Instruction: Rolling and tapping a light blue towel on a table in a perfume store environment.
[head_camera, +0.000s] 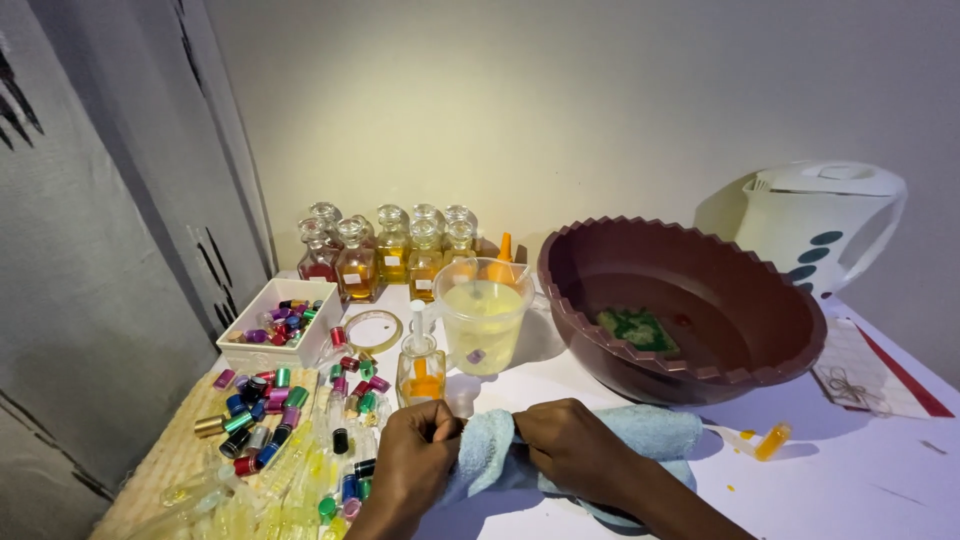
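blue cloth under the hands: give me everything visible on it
The cloth is a light blue towel, soft and fluffy like terry or microfibre. It lies crumpled on the white table, stretched sideways just in front of the dark red basin. The left hand pinches its left end, which is bunched and wrapped around whatever the fingers hold; that item is hidden. The right hand grips the middle from above. Its right end lies loose and rumpled on the tabletop. No stains visible.

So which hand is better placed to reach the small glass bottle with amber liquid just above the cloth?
Probably the left hand. It sits directly below the small glass bottle, at the near end of the light blue cloth. The right hand grips the cloth farther right, further from the bottle.
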